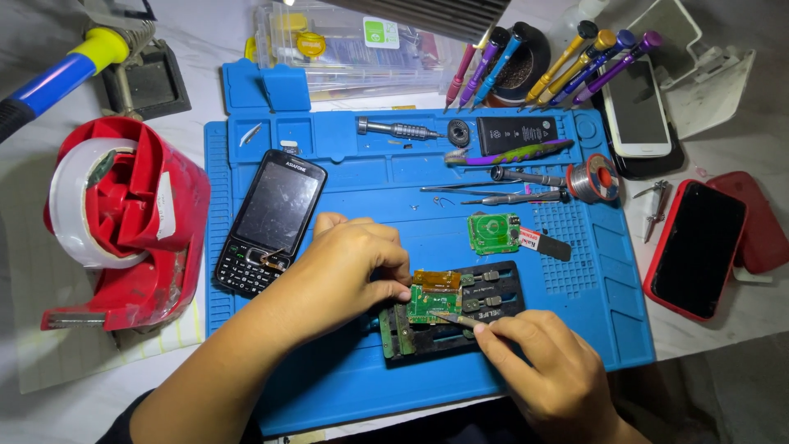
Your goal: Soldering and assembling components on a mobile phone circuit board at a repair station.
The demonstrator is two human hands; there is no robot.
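Note:
My left hand (349, 267) rests on the blue work mat (345, 386), fingertips pressing the left edge of a green circuit board (429, 302) clamped in a black holder (460, 316). An amber ribbon strip (437, 279) lies across the board's top. My right hand (546, 362) pinches thin metal tweezers (450, 318) whose tip touches the board. A second green board with a round part (493, 233) lies just beyond the holder.
A black keypad phone (271, 220) lies on the mat's left. A red tape dispenser (123, 222) stands off the mat at left. Screwdrivers (567, 62), a battery (518, 131), a solder spool (596, 177), a white phone (637, 107) and a red-cased phone (697, 247) sit behind and right.

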